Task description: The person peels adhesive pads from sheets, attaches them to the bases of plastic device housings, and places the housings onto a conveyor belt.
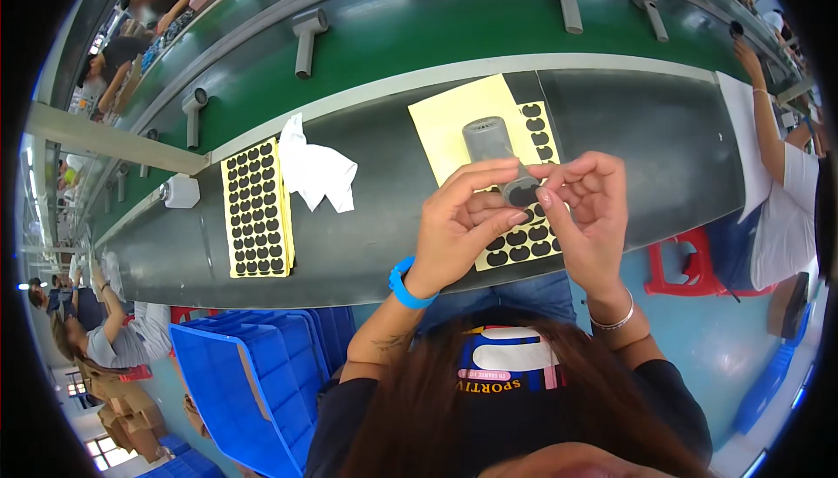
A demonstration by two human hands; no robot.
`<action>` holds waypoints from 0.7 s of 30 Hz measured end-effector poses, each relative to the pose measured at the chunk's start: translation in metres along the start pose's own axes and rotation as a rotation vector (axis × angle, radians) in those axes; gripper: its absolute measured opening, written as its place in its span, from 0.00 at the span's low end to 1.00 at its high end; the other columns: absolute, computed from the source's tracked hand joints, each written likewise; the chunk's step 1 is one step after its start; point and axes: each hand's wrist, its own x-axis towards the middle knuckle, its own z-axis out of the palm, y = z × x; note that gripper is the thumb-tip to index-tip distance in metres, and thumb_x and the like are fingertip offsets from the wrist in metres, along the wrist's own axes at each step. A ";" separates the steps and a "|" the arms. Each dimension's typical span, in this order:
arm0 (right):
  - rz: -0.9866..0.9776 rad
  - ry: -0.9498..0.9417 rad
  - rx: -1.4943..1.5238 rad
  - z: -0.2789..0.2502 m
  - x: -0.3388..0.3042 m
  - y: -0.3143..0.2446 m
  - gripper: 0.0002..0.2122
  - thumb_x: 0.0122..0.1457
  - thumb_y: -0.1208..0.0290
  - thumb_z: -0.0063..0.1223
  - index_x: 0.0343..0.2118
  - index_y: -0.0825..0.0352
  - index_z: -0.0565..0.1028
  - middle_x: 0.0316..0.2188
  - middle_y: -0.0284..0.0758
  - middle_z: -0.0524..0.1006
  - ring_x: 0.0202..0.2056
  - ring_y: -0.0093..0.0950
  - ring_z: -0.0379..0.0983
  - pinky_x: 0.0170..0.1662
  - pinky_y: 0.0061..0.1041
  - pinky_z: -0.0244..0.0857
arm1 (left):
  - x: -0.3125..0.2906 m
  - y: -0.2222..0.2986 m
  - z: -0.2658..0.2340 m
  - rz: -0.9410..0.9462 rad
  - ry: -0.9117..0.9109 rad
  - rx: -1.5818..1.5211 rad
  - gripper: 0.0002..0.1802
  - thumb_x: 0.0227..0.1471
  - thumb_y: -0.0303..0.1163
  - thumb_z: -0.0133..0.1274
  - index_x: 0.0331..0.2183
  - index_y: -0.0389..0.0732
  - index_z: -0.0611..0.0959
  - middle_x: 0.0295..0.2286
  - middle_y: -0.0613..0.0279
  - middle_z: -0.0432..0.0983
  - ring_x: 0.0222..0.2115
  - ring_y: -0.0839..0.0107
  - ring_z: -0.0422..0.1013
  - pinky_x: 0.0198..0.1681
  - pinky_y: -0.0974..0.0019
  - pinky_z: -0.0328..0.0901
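Observation:
Over the workbench, my left hand is closed around the handle of a grey hair dryer-shaped device, whose round head points away from me. The handle's end faces up toward me and carries a black notched sticker. At that sticker's right edge, my right hand is closed, its thumb and fingertips pressing there. Part of the handle is hidden by my fingers. Beneath my hands lies a sheet of black stickers on yellow backing, with a blank yellow sheet partly over it.
Left of me lie another sticker sheet stack, a crumpled white cloth and a white block. Similar grey devices stand on the green conveyor beyond the bench. Blue crates stand below left; co-workers sit at both sides.

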 end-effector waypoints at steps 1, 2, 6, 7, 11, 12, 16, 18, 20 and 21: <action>-0.014 -0.001 -0.002 0.000 0.000 0.000 0.16 0.56 0.88 0.48 0.43 0.67 0.59 0.33 0.37 0.70 0.45 0.29 0.71 0.47 0.23 0.65 | 0.001 0.001 0.001 -0.009 0.003 -0.034 0.23 0.47 0.11 0.53 0.47 0.30 0.73 0.51 0.50 0.64 0.41 0.65 0.73 0.45 0.65 0.73; -0.012 0.000 -0.002 -0.001 0.001 -0.001 0.16 0.56 0.88 0.48 0.43 0.67 0.59 0.33 0.37 0.70 0.45 0.29 0.71 0.47 0.23 0.65 | 0.001 0.001 0.002 -0.019 0.005 -0.068 0.22 0.47 0.11 0.53 0.47 0.31 0.74 0.50 0.51 0.64 0.44 0.63 0.72 0.47 0.65 0.72; -0.018 -0.002 -0.036 -0.003 0.002 -0.003 0.16 0.55 0.89 0.48 0.43 0.67 0.58 0.33 0.37 0.70 0.45 0.29 0.72 0.46 0.23 0.66 | 0.003 -0.001 0.001 -0.029 -0.010 -0.080 0.22 0.48 0.11 0.52 0.47 0.31 0.74 0.50 0.51 0.64 0.46 0.62 0.71 0.48 0.64 0.72; -0.018 0.002 -0.042 -0.003 0.002 -0.003 0.17 0.55 0.89 0.48 0.43 0.67 0.58 0.33 0.38 0.71 0.45 0.29 0.72 0.46 0.23 0.67 | 0.004 -0.001 0.000 -0.019 -0.013 -0.062 0.22 0.48 0.12 0.53 0.47 0.30 0.73 0.51 0.50 0.64 0.43 0.63 0.73 0.46 0.64 0.72; -0.019 0.008 -0.053 -0.004 0.002 -0.003 0.17 0.55 0.89 0.48 0.43 0.67 0.58 0.33 0.38 0.71 0.44 0.29 0.72 0.45 0.23 0.67 | 0.005 0.000 0.001 -0.021 -0.018 -0.060 0.21 0.49 0.14 0.53 0.47 0.30 0.73 0.51 0.48 0.64 0.40 0.63 0.74 0.45 0.64 0.73; -0.021 0.012 -0.059 -0.004 0.002 -0.004 0.17 0.55 0.89 0.48 0.43 0.67 0.58 0.33 0.38 0.71 0.44 0.29 0.72 0.45 0.23 0.67 | 0.006 0.001 0.001 -0.022 -0.018 -0.060 0.21 0.49 0.14 0.53 0.47 0.30 0.73 0.51 0.48 0.64 0.40 0.63 0.74 0.45 0.64 0.73; -0.025 0.015 -0.076 -0.005 0.002 -0.002 0.17 0.55 0.89 0.48 0.42 0.67 0.58 0.33 0.38 0.71 0.44 0.29 0.72 0.44 0.22 0.67 | 0.006 -0.001 0.001 -0.038 -0.015 -0.079 0.21 0.49 0.13 0.53 0.47 0.30 0.73 0.51 0.48 0.64 0.41 0.62 0.74 0.45 0.63 0.73; -0.032 0.012 -0.082 -0.006 0.001 -0.003 0.17 0.55 0.89 0.49 0.42 0.67 0.58 0.33 0.38 0.71 0.44 0.30 0.72 0.44 0.22 0.67 | 0.006 -0.001 0.001 -0.040 -0.013 -0.084 0.21 0.49 0.13 0.53 0.47 0.30 0.73 0.51 0.48 0.64 0.41 0.62 0.74 0.46 0.63 0.73; -0.038 0.009 -0.088 -0.006 0.002 -0.003 0.17 0.55 0.89 0.49 0.42 0.67 0.58 0.33 0.39 0.71 0.44 0.30 0.72 0.44 0.22 0.68 | 0.007 -0.001 0.001 -0.038 -0.022 -0.078 0.20 0.49 0.13 0.52 0.47 0.29 0.74 0.51 0.47 0.64 0.41 0.61 0.74 0.46 0.62 0.73; -0.033 0.008 -0.067 -0.007 0.002 -0.003 0.17 0.55 0.89 0.49 0.42 0.67 0.58 0.33 0.39 0.71 0.44 0.30 0.72 0.44 0.22 0.68 | 0.007 -0.001 0.001 -0.039 -0.022 -0.077 0.20 0.49 0.13 0.52 0.47 0.29 0.74 0.51 0.47 0.64 0.41 0.61 0.74 0.46 0.62 0.73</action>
